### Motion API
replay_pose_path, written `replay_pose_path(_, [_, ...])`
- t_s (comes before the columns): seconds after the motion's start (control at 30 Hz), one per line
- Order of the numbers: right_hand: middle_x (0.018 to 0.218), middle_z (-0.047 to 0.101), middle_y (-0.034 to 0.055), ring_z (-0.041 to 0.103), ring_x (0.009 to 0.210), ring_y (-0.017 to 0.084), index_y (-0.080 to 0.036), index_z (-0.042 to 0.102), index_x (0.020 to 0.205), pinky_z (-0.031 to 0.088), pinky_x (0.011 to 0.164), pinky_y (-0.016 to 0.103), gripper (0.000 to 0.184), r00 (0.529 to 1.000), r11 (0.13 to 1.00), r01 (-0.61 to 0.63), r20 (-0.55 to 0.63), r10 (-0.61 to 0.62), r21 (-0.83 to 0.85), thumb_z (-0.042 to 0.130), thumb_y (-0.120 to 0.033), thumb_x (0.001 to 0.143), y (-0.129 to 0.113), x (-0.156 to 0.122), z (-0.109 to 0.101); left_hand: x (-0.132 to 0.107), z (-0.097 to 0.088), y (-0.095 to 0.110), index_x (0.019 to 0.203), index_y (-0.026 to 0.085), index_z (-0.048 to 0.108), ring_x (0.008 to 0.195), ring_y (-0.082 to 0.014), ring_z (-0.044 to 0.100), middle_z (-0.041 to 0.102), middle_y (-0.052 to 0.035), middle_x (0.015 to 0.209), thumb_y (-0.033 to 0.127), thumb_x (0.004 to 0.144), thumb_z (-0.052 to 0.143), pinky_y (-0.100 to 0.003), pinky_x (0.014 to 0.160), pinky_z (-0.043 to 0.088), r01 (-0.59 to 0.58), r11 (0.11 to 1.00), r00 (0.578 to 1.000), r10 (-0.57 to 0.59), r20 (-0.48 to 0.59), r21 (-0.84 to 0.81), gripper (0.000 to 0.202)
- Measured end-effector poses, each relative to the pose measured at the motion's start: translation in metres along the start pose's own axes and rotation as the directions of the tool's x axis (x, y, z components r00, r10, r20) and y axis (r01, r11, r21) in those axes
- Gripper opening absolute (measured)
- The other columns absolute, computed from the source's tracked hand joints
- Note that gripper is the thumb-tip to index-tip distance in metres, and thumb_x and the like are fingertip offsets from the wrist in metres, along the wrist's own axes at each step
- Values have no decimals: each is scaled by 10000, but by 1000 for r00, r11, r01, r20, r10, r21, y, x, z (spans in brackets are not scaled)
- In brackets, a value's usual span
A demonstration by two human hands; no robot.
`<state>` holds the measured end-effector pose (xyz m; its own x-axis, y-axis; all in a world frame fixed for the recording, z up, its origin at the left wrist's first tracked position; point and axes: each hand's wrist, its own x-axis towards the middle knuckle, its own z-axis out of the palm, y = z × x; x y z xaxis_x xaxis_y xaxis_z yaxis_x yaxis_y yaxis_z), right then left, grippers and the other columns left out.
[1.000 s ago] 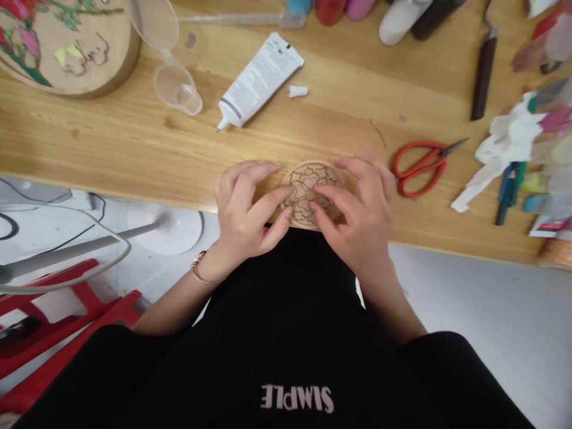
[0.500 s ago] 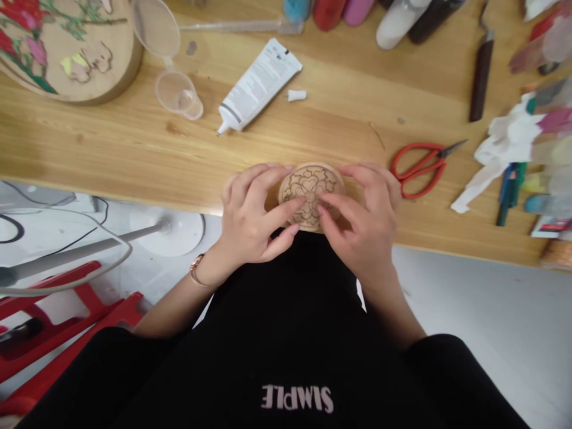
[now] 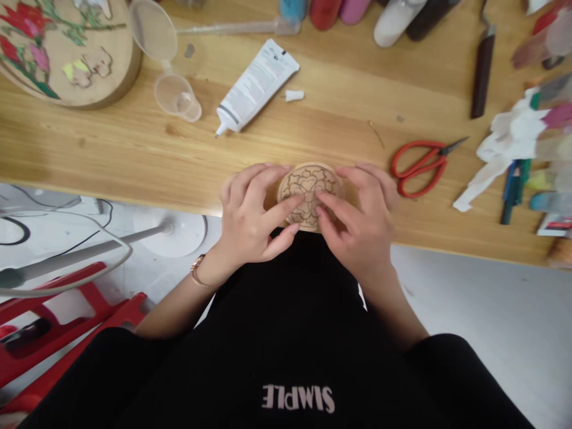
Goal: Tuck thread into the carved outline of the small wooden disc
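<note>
At the table's front edge lies a small round wooden disc (image 3: 308, 173) covered with a dark-outlined flower pattern. Its left side is held by my left hand (image 3: 250, 214), fingers curled along the rim and the index fingertip pressed on the pattern. My right hand (image 3: 364, 220) closes round the right side. Its index finger and thumb touch the disc's face close together; whether a tiny piece sits between them I cannot tell. Just right of that hand are red-handled scissors (image 3: 417, 168). Beyond the disc lies a white tube (image 3: 257, 86) with its nozzle uncapped.
A small white cap (image 3: 294, 95), a clear lidded cup (image 3: 172, 95) and a plastic pipette (image 3: 241, 27) lie farther back. At far left stands a painted wooden round (image 3: 120, 77). Paint bottles (image 3: 324, 13), a dark-handled palette knife (image 3: 482, 77) and crumpled tissue (image 3: 509, 137) occupy the back and right.
My right index finger and thumb have shifted slightly on the disc's face. My left hand stays in nearly the same place. The view has moved a little.
</note>
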<state>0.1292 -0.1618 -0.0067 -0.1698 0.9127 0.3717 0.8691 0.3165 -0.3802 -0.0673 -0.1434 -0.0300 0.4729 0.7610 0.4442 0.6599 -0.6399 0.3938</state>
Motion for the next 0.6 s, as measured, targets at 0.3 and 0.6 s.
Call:
replay_pose_path(0.3, [1191,648,72,540,1206,267,-227,711,947,489,992,458,152,1000,999,26,1,-25,-23,571,-232,889,-1,-4,0,1,0,-1,1219,339,584,1225,-278,469,509,-52,1336,446,890,507,-500,987,446,1,1000,1000,-1,-6,28,354])
replay_pose_path(0.6, [1187,657,82,556,1199,271,-217,722,929,497,992,472,151,999,999,46,-14,-46,-16,578,-218,884,0,-6,1,0,2,-1,1180,306,613,1225,-285,465,520,-64,1327,427,878,542,-500,987,441,-16,1000,1000,16,-23,12,334])
